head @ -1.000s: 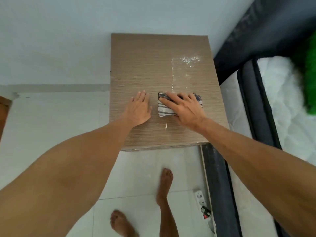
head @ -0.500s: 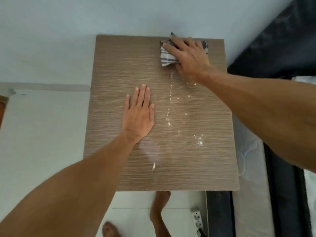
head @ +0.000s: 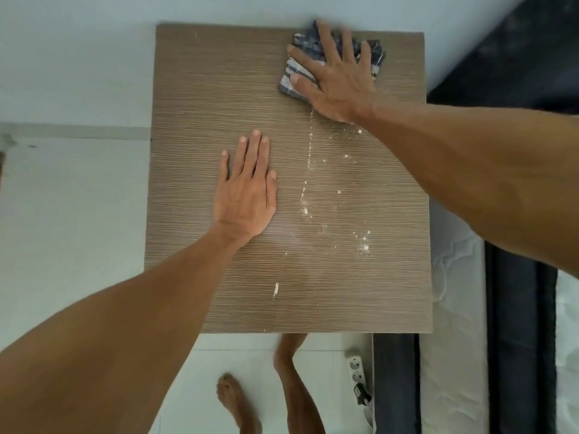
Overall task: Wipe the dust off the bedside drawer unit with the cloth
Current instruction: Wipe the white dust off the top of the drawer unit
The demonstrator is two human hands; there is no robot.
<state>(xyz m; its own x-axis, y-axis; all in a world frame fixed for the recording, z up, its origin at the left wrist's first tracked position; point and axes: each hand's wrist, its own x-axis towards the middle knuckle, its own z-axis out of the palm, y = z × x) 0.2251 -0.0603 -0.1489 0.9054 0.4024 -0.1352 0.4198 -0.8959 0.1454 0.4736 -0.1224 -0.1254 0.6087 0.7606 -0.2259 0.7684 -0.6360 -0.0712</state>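
The brown wood-grain top of the bedside drawer unit [head: 203, 89] fills the middle of the head view. My right hand [head: 336, 81] presses flat on a folded dark striped cloth [head: 293, 78] at the far right corner of the top, fingers spread over it. My left hand [head: 247, 189] lies flat and open on the wood near the middle, holding nothing. White dust specks [head: 363, 245] and a thin white dust line [head: 308, 158] run down the right half of the top, below the cloth.
A pale wall runs behind the unit. A mattress [head: 454, 324] with dark edging stands close on the right. White floor tiles lie to the left and in front, with my bare feet [head: 238, 399] and a white power strip [head: 355, 369] below the front edge.
My right hand pushed the cloth from the near middle of the top up to the far right corner, leaving a dust trail. My left hand stayed flat. The view moved closer over the unit.
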